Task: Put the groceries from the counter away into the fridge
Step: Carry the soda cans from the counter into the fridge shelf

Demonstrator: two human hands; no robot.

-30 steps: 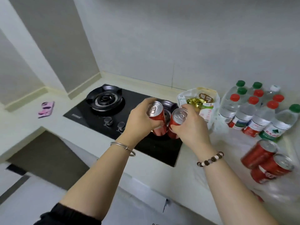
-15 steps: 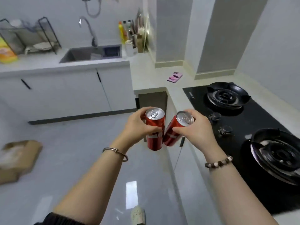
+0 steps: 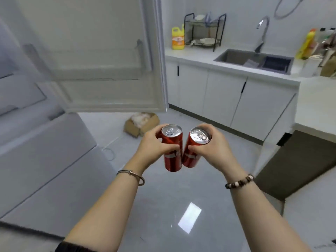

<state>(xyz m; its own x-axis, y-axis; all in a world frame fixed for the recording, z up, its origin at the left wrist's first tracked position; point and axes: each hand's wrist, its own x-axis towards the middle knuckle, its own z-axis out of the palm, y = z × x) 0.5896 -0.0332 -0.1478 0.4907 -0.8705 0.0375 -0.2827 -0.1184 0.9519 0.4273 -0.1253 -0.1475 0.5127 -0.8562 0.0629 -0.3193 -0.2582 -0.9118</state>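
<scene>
The person stands facing the open fridge door (image 3: 101,57), arms out over the glossy floor; the left hand (image 3: 154,148) is wrapped around an upright red can (image 3: 172,151), fingers curled tight on its side; the right hand (image 3: 209,144) grips a second red can (image 3: 194,148), tilted so its base touches the first; a cardboard box (image 3: 140,124) sits on the floor beyond; the sink (image 3: 254,59) lies in the counter to the right.

You are facing a white fridge door (image 3: 109,51) swinging wide open at upper left, its empty shelf rail lying unblocked. Grey glossy floor (image 3: 181,197) is lying clear ahead; a brown cardboard box (image 3: 141,124) is sitting just beyond the door's lower edge.
</scene>
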